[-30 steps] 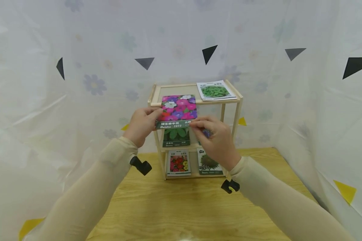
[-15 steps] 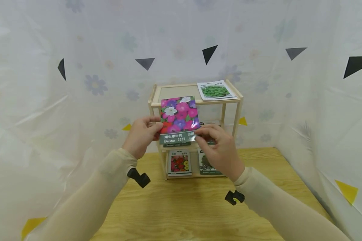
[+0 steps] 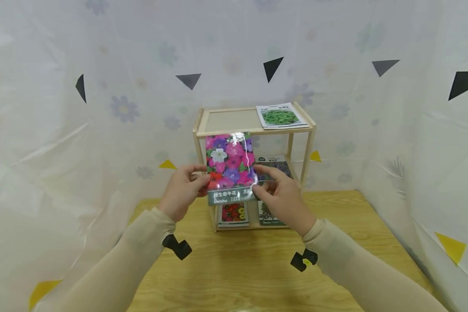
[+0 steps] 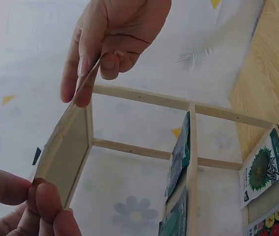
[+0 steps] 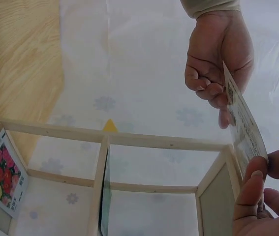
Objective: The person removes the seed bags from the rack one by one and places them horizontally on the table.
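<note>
A seed packet (image 3: 232, 167) with pink, purple, red and white flowers and a green lower band is held up in front of the wooden shelf. My left hand (image 3: 185, 190) pinches its left edge between thumb and fingers. At the opposite edge, my right hand (image 3: 282, 195) pinches it near the lower corner. Both wrist views catch the packet almost edge-on, slightly bowed; its printed back (image 5: 245, 120) shows in the right wrist view. Thumb and fingers of the left hand (image 4: 31, 206) meet on the packet's edge in the left wrist view.
The wooden shelf (image 3: 253, 132) stands on a wood-grain table (image 3: 226, 268). A packet with green leaves (image 3: 281, 117) lies on its top right. A purple-flower packet (image 3: 274, 167) lies on the middle tier; red-flower (image 3: 232, 214) and sunflower (image 3: 268, 214) packets lie below. Patterned plastic sheeting surrounds the table.
Both hands have lowered the flower packet and brought it toward me, tilting its face more upright. It now covers the middle tier's left packet. The right hand has moved slightly outward with the edge.
</note>
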Motion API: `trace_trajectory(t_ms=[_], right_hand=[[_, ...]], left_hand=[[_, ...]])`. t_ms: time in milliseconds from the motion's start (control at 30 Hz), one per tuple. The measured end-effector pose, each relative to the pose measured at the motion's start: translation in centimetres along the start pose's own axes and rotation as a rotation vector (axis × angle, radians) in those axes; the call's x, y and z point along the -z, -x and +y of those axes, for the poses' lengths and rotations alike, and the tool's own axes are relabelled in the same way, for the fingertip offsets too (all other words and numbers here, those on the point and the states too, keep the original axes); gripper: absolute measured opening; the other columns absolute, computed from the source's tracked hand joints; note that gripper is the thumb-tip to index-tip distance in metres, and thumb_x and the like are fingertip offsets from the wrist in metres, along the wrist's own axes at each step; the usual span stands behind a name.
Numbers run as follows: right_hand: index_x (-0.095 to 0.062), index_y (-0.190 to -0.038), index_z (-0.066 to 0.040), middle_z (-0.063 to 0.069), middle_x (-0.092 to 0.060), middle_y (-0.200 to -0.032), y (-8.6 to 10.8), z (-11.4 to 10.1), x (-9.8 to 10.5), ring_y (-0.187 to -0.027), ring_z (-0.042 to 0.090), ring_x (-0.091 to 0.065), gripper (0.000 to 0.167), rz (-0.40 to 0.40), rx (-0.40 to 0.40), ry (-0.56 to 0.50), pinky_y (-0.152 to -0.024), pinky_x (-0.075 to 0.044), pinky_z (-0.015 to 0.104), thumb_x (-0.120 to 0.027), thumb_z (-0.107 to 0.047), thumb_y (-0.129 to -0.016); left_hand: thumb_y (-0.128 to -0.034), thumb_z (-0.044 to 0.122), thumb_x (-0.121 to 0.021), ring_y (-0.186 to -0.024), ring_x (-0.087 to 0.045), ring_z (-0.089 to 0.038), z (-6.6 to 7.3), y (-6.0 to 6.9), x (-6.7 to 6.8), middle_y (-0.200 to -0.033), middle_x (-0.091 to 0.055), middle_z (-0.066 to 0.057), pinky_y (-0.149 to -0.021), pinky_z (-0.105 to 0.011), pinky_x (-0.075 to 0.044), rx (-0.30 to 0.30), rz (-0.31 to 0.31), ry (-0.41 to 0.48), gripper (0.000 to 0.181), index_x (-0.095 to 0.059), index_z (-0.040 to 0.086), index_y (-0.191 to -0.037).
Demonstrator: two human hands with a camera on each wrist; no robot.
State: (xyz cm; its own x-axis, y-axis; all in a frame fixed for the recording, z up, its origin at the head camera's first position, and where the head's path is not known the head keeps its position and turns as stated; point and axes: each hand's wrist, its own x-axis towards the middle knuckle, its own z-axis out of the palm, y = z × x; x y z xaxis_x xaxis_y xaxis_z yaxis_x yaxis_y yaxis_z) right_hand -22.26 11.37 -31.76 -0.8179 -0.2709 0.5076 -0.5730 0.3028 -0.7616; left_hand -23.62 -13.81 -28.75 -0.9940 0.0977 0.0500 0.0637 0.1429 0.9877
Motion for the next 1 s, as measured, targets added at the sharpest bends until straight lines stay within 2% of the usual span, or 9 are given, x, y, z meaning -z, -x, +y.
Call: trace_trajectory(t_ms=[133, 300, 367, 467, 567, 633, 700, 800, 1000], right_hand=[[-0.051, -0.137, -0.013, 0.002, -0.058, -0.113, 0.2, 0.3, -0.3, -0.065, 0.016, -0.061, 0.046, -0.026, -0.017, -0.004, -0.05, -0.047, 0.026, -0.065, -0.015, -0.093], [-0.046, -0.142, -0.012, 0.002, -0.054, -0.12, 0.6, 0.6, -1.1, -0.065, 0.018, -0.062, 0.055, -0.05, -0.019, -0.012, -0.051, -0.048, 0.025, -0.067, -0.012, -0.091], [-0.042, -0.145, -0.01, 0.003, -0.053, -0.119, 0.7, 0.6, -1.6, -0.065, 0.017, -0.061, 0.06, -0.066, -0.026, -0.02, -0.052, -0.048, 0.026, -0.068, -0.009, -0.09], [-0.042, -0.145, -0.009, 0.0, -0.055, -0.114, 1.0, 0.8, -2.6, -0.065, 0.011, -0.062, 0.064, -0.072, -0.029, 0.039, -0.052, -0.048, 0.024, -0.071, -0.011, -0.088], [-0.042, -0.145, -0.009, 0.0, -0.056, -0.111, 1.5, 1.4, -3.7, -0.063, 0.008, -0.061, 0.065, -0.099, -0.035, 0.055, -0.052, -0.048, 0.024, -0.072, -0.011, -0.087], [-0.041, -0.145, -0.01, 0.001, -0.055, -0.11, 1.8, 1.9, -4.6, -0.063, 0.009, -0.06, 0.065, -0.125, -0.058, 0.022, -0.053, -0.048, 0.024, -0.071, -0.011, -0.088], [-0.038, -0.147, -0.007, 0.007, -0.054, -0.11, 2.1, 1.7, -5.4, -0.063, 0.013, -0.06, 0.067, -0.157, -0.092, -0.029, -0.055, -0.049, 0.025, -0.07, -0.006, -0.088], [-0.036, -0.147, -0.006, 0.009, -0.054, -0.109, 2.7, 1.7, -6.4, -0.065, 0.016, -0.059, 0.068, -0.191, -0.137, -0.053, -0.057, -0.05, 0.025, -0.069, -0.005, -0.088], [-0.036, -0.148, -0.011, 0.001, -0.053, -0.109, 3.4, 3.8, -8.9, -0.067, 0.013, -0.058, 0.068, -0.248, -0.198, -0.067, -0.059, -0.053, 0.027, -0.07, -0.011, -0.089]], left_hand=[[-0.0976, 0.011, -0.057, -0.071, -0.059, -0.021, -0.9, 0.1, 0.3, -0.091, -0.063, -0.012, -0.071, -0.033, -0.054, -0.007, -0.007, -0.022, 0.033, -0.052, 0.004, -0.13], [-0.0978, 0.01, -0.056, -0.073, -0.059, -0.022, -1.9, 0.5, 0.7, -0.095, -0.06, -0.013, -0.073, -0.033, -0.054, -0.012, -0.006, -0.05, 0.029, -0.054, 0.002, -0.126], [-0.0982, 0.01, -0.055, -0.072, -0.059, -0.021, -2.3, 0.7, 0.9, -0.095, -0.06, -0.013, -0.073, -0.033, -0.054, -0.011, 0.0, -0.067, 0.026, -0.056, 0.0, -0.122], [-0.099, 0.011, -0.054, -0.072, -0.059, -0.021, -3.0, 1.3, 1.6, -0.094, -0.06, -0.013, -0.073, -0.033, -0.053, 0.008, -0.004, -0.091, 0.024, -0.056, -0.002, -0.119], [-0.0993, 0.011, -0.053, -0.072, -0.06, -0.022, -4.1, 1.6, 2.3, -0.094, -0.061, -0.014, -0.073, -0.033, -0.054, 0.03, -0.013, -0.109, 0.024, -0.056, -0.004, -0.118], [-0.0992, 0.011, -0.054, -0.073, -0.06, -0.022, -5.0, 1.8, 2.8, -0.094, -0.061, -0.014, -0.074, -0.033, -0.054, 0.054, -0.016, -0.117, 0.025, -0.056, -0.004, -0.119], [-0.099, 0.012, -0.054, -0.073, -0.061, -0.023, -6.1, 1.9, 3.2, -0.095, -0.06, -0.015, -0.074, -0.034, -0.054, 0.077, -0.015, -0.129, 0.026, -0.055, -0.003, -0.12], [-0.0985, 0.013, -0.055, -0.073, -0.061, -0.024, -7.7, 2.2, 3.9, -0.096, -0.059, -0.014, -0.074, -0.034, -0.054, 0.113, -0.004, -0.155, 0.028, -0.055, -0.001, -0.123], [-0.0978, 0.01, -0.056, -0.072, -0.062, -0.024, -10.1, 3.2, 5.1, -0.093, -0.059, -0.015, -0.071, -0.033, -0.055, 0.139, -0.007, -0.175, 0.027, -0.057, -0.003, -0.121]])
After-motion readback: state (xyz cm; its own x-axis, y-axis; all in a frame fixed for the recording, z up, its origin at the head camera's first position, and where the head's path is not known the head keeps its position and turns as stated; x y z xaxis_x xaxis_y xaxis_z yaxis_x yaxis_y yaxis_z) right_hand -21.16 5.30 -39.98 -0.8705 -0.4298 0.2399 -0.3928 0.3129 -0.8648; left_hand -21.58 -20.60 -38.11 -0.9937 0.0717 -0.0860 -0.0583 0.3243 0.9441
